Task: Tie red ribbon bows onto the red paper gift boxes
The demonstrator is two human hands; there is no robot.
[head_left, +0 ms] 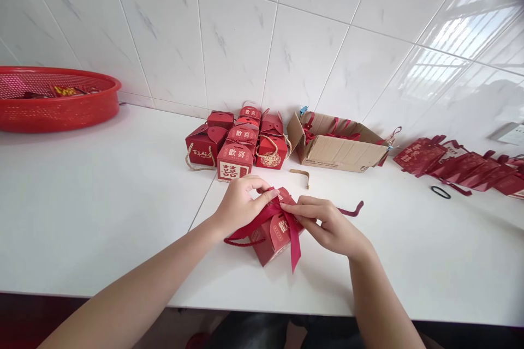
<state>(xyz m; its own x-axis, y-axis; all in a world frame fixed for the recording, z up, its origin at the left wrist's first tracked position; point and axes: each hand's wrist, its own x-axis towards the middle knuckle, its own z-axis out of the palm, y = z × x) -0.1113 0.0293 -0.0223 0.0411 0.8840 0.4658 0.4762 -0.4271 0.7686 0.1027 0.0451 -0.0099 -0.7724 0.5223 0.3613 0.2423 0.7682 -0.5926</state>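
A small red gift box (273,237) stands on the white table (102,202) near its front edge. A dark red ribbon (282,218) is tied over its top, with one tail hanging down the front. My left hand (239,203) pinches the ribbon at the box's top left. My right hand (325,222) pinches the ribbon from the right, fingertips almost meeting the left ones. A loose ribbon end (352,210) trails on the table behind my right hand.
Several finished red gift boxes (237,144) stand in a group by the tiled wall. An open cardboard box (335,147) with ribbons lies to their right. Flat red box blanks (458,166) and a black hair band (440,192) lie far right. A red basket (53,97) sits far left.
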